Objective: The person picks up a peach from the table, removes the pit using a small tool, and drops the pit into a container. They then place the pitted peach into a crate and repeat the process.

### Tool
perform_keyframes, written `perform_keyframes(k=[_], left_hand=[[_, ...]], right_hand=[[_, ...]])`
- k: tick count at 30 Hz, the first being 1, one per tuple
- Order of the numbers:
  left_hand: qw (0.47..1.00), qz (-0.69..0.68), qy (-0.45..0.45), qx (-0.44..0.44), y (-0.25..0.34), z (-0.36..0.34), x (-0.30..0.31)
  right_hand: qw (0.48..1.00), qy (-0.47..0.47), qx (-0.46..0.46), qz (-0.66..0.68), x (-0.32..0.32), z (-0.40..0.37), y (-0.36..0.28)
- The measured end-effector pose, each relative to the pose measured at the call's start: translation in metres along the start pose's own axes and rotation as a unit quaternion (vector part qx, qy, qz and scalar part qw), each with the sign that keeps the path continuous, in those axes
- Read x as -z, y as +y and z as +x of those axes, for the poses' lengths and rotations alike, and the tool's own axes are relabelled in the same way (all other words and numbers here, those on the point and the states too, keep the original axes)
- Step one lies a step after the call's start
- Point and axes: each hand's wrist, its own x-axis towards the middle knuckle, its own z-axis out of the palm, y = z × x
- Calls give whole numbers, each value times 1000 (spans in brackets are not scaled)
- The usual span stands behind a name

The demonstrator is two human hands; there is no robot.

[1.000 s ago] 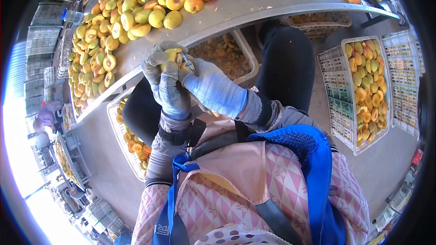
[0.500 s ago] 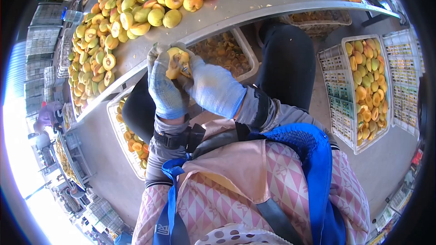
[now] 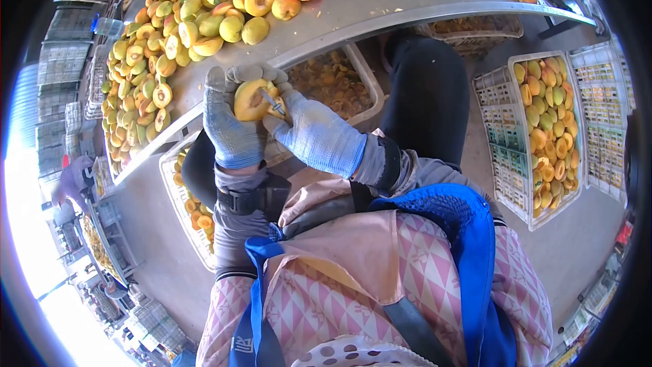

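Observation:
A yellow peach half (image 3: 251,100), its cut face toward me with a brown pit hollow, is held at the table's edge. My left hand (image 3: 234,132), in a blue-grey knit glove, cradles it from behind; the thumb stands away from the fruit. In my gloved right hand (image 3: 322,132) is a small pitting knife (image 3: 274,102), its metal blade against the cut face. The right fingers are partly hidden behind the fruit. Beyond my hands, a heap of halved and whole peaches (image 3: 231,27) covers the left of the metal table (image 3: 353,0).
Under the table edge stands a crate (image 3: 372,85) of dark pieces. Another crate (image 3: 178,187) with fruit is by my left leg, and a white crate (image 3: 499,143) of peaches stands at right. A person (image 3: 73,180) bends at far left.
My left hand has moved left and its thumb has lifted off the fruit. The peach half has turned, showing more of its cut face, and the knife blade is now plainer.

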Motion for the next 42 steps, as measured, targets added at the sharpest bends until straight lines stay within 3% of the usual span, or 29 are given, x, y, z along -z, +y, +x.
perform_keyframes(k=[5, 8, 11, 14, 18, 27, 30, 33, 36, 39, 42], left_hand=[[982, -139, -86, 99, 11, 10, 18], [980, -129, -131, 80, -10, 20, 35], [982, -131, -116, 76, -12, 21, 30], [990, -100, 49, 87, -9, 12, 8], [991, -31, 131, -4, -10, 4, -12], [985, -111, -1, 133, -13, 24, 18], [996, -56, 53, 36, -11, 16, 2], [991, -114, 67, 30, -16, 13, -1], [982, -82, 101, 135, -12, 21, 5], [978, -114, 89, 149, -13, 23, 8], [993, -29, 76, 84, -18, 20, 10]], right_hand=[[999, -30, -16, -32, 4, -1, -5], [999, -35, 3, -37, 1, -1, 1], [999, -30, 15, -24, 0, 0, 6], [1000, -19, 8, 5, -1, 2, 5], [999, -27, 26, -16, 2, 2, 7], [994, -40, -5, -101, 2, -1, 1], [999, 6, 43, 21, -3, 2, 8], [1000, -6, 11, 14, 0, 2, 1], [993, -52, -47, -90, 9, -1, -10], [993, -64, -22, -100, 8, -2, -5], [999, -26, -18, -17, 0, 1, 3]])
